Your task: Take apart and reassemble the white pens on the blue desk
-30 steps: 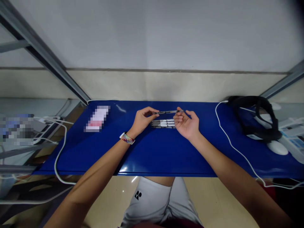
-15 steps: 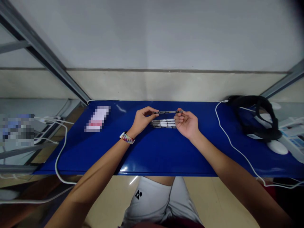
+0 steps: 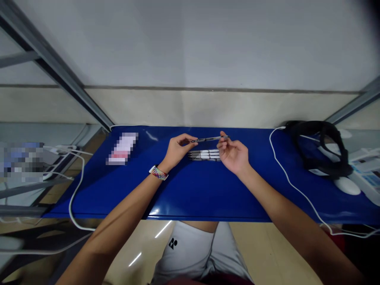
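A slim clear-and-dark pen (image 3: 206, 139) is held level above the blue table. My left hand (image 3: 179, 149) pinches its left end between thumb and fingers. At the pen's right end, my right hand (image 3: 233, 153) has its palm turned up and its fingers loosely spread; the pen passes against the raised fingertips without a firm grip showing. Just below, a row of several similar pens (image 3: 204, 154) with white labels lies side by side on the table. The right fingers hide their right ends. A colourful woven band (image 3: 158, 172) circles my left wrist.
On the blue table (image 3: 208, 194) a blurred white-and-red item (image 3: 122, 148) lies at left. At right sit a black headset with a strap (image 3: 323, 150) and a white cable (image 3: 287, 180). A wall (image 3: 190, 107) rises behind; metal frame posts (image 3: 68, 79) flank the table.
My right fingers have loosened from the pen's right end and spread upward. That end has tipped up slightly. My left hand stays in place on the pen.
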